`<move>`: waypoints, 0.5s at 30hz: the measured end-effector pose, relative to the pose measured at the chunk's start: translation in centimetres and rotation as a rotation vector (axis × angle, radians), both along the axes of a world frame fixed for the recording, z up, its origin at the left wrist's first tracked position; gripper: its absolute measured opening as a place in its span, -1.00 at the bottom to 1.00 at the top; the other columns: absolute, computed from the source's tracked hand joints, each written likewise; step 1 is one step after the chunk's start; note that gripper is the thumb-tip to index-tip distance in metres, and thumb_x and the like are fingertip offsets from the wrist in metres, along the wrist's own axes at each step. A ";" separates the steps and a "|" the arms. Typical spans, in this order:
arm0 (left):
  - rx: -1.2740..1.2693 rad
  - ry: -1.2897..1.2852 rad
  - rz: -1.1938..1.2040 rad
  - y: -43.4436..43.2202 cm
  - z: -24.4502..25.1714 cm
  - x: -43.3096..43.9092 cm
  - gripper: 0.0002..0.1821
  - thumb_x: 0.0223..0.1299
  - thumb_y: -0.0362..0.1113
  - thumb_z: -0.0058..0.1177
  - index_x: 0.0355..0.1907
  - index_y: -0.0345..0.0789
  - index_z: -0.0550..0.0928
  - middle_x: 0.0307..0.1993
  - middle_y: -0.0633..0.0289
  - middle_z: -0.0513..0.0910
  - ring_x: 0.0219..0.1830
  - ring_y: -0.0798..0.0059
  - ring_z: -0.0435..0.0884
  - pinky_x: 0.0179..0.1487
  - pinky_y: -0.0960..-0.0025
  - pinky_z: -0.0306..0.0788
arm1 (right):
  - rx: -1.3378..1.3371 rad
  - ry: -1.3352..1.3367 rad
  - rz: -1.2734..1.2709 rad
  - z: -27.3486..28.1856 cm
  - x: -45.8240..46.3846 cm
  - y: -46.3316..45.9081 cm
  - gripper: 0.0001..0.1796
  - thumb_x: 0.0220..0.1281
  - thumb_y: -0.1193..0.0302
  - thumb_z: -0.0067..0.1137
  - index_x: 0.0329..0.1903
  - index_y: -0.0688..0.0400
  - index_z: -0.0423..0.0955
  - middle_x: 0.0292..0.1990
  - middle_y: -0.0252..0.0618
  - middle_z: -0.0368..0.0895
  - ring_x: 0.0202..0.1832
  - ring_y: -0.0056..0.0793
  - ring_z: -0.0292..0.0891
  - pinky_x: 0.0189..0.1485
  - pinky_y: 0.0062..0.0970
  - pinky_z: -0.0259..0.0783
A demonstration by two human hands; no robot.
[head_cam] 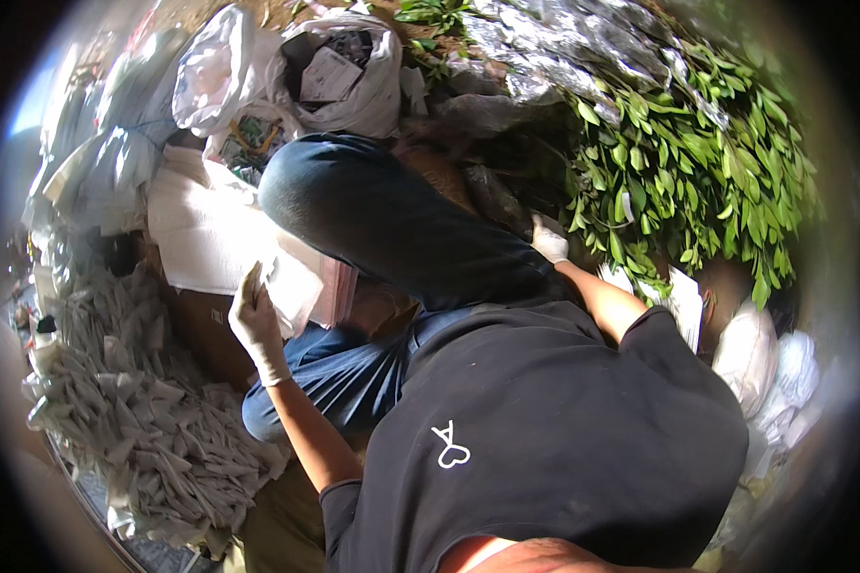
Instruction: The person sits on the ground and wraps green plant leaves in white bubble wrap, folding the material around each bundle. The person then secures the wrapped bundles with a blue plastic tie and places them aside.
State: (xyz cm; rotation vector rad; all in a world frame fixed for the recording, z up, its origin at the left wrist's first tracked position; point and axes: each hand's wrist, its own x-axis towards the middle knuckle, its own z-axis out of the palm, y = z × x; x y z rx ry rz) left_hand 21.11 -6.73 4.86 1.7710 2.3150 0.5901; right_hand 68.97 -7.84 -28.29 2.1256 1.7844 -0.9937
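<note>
My left hand (254, 322), in a thin white glove, pinches the edge of a thin white sheet or flat bag (295, 290). Just beyond it, a stack of larger white sheets (201, 240) lies on a brown cardboard box (204, 326). A bundle of pinkish sheets (335, 290) stands between my legs, partly hidden by the raised knee. My right hand (549, 240), also gloved, reaches down past my thigh beside leafy green branches (674, 172). Its fingers are mostly in shadow, so whether they grip anything is unclear. Dark clear plastic wrap (498, 190) lies close by.
A large heap of folded whitish packets (150, 437) fills the left side. White plastic bags (362, 82) with mixed contents stand ahead. Silvery plastic film (573, 50) covers part of the branches. White papers (686, 304) and stuffed bags (745, 354) sit to my right.
</note>
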 end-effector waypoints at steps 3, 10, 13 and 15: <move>0.051 -0.027 -0.014 -0.1 -0.4 -0.5 -0.67 0.27 -0.49 0.16 0.07 -0.23 0.77 -0.07 0.08 0.80 -0.15 0.37 0.80 -0.03 0.35 0.60 | 0.160 0.098 -0.081 2.4 0.9 0.3 -0.60 0.31 0.15 0.22 0.10 0.08 0.56 -0.20 0.00 0.75 -0.02 -0.01 0.70 0.04 -0.13 0.58; 0.066 0.040 0.035 0.1 -1.4 1.1 -0.64 0.27 -0.33 0.26 0.12 -0.08 0.76 -0.25 0.06 0.77 -0.39 0.25 0.73 -0.19 0.32 0.59 | 0.489 0.687 0.144 27.2 1.2 7.4 -0.55 0.44 0.48 0.14 0.34 0.26 0.49 0.06 -0.08 0.76 0.00 -0.38 0.71 0.08 -0.41 0.57; -0.066 0.121 0.084 -0.1 -3.1 1.4 -0.63 0.31 -0.27 0.24 0.17 -0.14 0.73 -0.25 0.07 0.78 -0.33 0.27 0.76 -0.18 0.31 0.60 | 0.234 0.886 0.380 35.7 -5.4 6.7 -0.49 0.34 0.67 0.03 0.34 0.28 0.48 0.15 -0.12 0.71 0.16 -0.40 0.65 0.34 -0.45 0.45; 0.255 -0.551 0.073 -0.5 -4.1 1.2 -0.66 0.33 -0.32 0.20 0.15 -0.18 0.73 -0.16 0.09 0.79 -0.22 0.28 0.76 -0.06 0.32 0.60 | -0.104 0.870 0.329 36.9 -10.1 7.3 -0.59 0.35 0.56 0.04 0.23 0.32 0.54 -0.03 -0.17 0.76 0.02 -0.45 0.67 0.22 -0.44 0.50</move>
